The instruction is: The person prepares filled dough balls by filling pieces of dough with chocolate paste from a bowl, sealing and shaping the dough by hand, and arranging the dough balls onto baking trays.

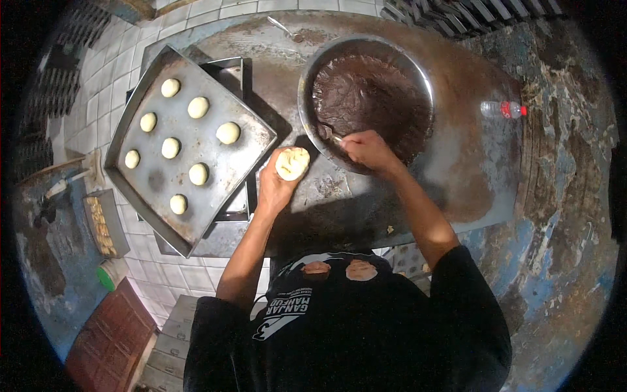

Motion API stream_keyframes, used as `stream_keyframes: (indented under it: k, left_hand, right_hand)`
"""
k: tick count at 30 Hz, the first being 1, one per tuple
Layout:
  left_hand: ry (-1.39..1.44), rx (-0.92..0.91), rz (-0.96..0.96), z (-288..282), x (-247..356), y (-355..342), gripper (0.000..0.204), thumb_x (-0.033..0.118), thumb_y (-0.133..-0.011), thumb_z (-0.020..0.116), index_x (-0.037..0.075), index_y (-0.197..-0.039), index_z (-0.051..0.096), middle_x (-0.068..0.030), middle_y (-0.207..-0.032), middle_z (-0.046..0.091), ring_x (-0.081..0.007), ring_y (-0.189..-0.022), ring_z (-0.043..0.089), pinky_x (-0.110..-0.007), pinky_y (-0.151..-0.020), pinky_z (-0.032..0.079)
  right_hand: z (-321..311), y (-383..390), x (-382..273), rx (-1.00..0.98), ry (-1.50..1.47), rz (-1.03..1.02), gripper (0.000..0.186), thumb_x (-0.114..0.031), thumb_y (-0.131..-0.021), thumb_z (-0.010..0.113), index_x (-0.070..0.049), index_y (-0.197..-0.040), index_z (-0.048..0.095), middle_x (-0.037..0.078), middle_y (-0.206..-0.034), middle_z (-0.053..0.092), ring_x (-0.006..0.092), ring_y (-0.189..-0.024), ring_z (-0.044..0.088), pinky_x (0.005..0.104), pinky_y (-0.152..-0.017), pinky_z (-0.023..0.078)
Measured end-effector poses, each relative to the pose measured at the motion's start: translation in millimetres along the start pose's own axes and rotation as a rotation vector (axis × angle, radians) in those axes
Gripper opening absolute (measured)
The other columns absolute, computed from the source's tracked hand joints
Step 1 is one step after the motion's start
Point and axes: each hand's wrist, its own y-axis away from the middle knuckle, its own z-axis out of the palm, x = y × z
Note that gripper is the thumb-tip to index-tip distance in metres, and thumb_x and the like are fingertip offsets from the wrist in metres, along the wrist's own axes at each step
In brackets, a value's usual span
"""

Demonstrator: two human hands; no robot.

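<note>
My left hand (277, 185) holds a flattened piece of pale dough (292, 163) with its inner side facing up, between the tray and the bowl. In my right hand (371, 151) is the handle of a spoon (331, 136), whose tip reaches the dark brown filling at the bowl's near left side. The wide metal bowl (428, 81) holds a thick layer of this chocolate-like filling (366, 88). To the left, several round dough balls (198, 108) sit spaced apart on a square metal baking tray (225, 189).
Another metal tray (243, 72) lies under the baking tray. A second spoon (282, 27) rests on the worn metal table (477, 157) beyond the bowl. A clear plastic bottle (503, 109) with a red cap lies at the right. A pan of small pale pieces (104, 222) stands far left.
</note>
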Motion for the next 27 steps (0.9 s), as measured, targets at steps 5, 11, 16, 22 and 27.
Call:
stream_keyframes:
  k: [5, 11, 16, 22, 27]
  left_hand:
    - [-0.116, 0.132, 0.085, 15, 9, -3, 0.049, 0.009, -0.085, 0.081, 0.004, -0.128, 0.058, -0.0103, -0.113, 0.072, -0.0165, -0.105, 0.068, -0.030, -0.092, 0.053]
    - [-0.506, 0.135, 0.158, 46, 13, 10, 0.032, 0.019, -0.095, 0.067, 0.006, -0.120, 0.053, -0.0258, -0.108, 0.069, -0.0454, -0.096, 0.069, -0.052, -0.076, 0.054]
    - [-0.435, 0.333, -0.016, 36, -44, 56, 0.031, 0.011, -0.090, 0.066, 0.008, -0.121, 0.062, -0.0228, -0.104, 0.073, -0.0411, -0.093, 0.071, -0.048, -0.078, 0.054]
    - [0.306, -0.173, 0.013, 88, -45, 147, 0.065, -0.001, -0.076, 0.078, 0.009, -0.134, 0.051, -0.0031, -0.120, 0.063, -0.0162, -0.112, 0.060, -0.031, -0.097, 0.049]
    - [-0.029, -0.038, 0.187, 124, -58, 214, 0.051, 0.008, -0.080, 0.082, 0.006, -0.122, 0.053, -0.0050, -0.110, 0.061, -0.0151, -0.102, 0.059, -0.031, -0.087, 0.052]
  right_hand:
    - [2, 56, -53, -0.059, -0.463, 0.128, 0.015, -0.011, -0.095, 0.063, -0.003, -0.090, 0.073, 0.000, -0.066, 0.060, 0.0112, -0.057, 0.052, 0.0275, -0.056, 0.043]
    - [82, 127, -41, 0.421, 0.462, -0.532, 0.029, -0.015, -0.099, 0.060, -0.002, -0.124, 0.065, 0.021, -0.087, 0.068, 0.0352, -0.068, 0.070, 0.0441, -0.058, 0.056]
    - [82, 192, 11, 0.200, 0.583, -0.470, 0.026, -0.018, -0.098, 0.061, -0.001, -0.116, 0.068, 0.022, -0.094, 0.070, 0.0404, -0.071, 0.072, 0.0471, -0.061, 0.058]
    - [86, 189, 34, 0.283, -0.281, -0.148, 0.052, -0.016, -0.090, 0.075, 0.000, -0.136, 0.056, 0.021, -0.105, 0.071, 0.0345, -0.096, 0.069, 0.0414, -0.086, 0.056]
    - [89, 291, -17, 0.088, 0.487, -0.660, 0.049, 0.004, -0.092, 0.050, -0.001, -0.141, 0.052, 0.027, -0.119, 0.066, 0.0469, -0.110, 0.062, 0.0487, -0.092, 0.053]
